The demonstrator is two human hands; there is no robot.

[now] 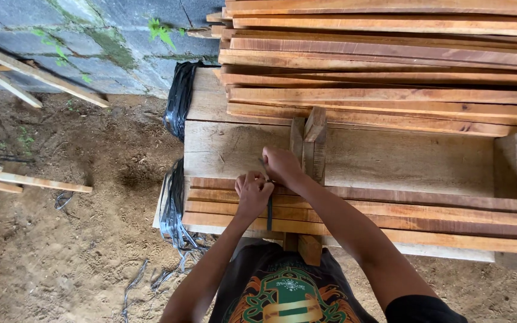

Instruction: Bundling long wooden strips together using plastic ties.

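Both hands grip a dark strap over the near planks: left hand clenched around it, right hand pinching its upper end.

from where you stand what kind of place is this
Likely an outdoor timber yard or rough carpentry spot: stacked sawn planks on a wooden bench, bare dirt ground, and a mossy block wall. Both hands grip a dark strap.
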